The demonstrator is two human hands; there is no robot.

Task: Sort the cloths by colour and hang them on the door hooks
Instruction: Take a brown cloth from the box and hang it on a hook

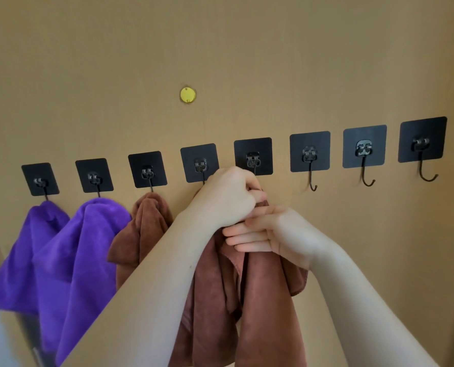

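A row of black adhesive hooks runs across the tan door [220,49]. Two purple cloths [61,260] hang from the two leftmost hooks. A brown cloth [143,229] hangs from the third hook [147,170]. My left hand [228,197] grips the top of another brown cloth [263,300] right under the fifth hook [252,157]; the hook's tip is hidden by the hand. My right hand [268,231] holds the same cloth just below, fingers curled into its folds. Brown fabric also hangs under the fourth hook [200,164], behind my left forearm.
Three bare hooks [312,181] stand at the right end of the row. A round yellow peephole cover [188,94] sits above the hooks. The door's edge and a pale wall show at the far left.
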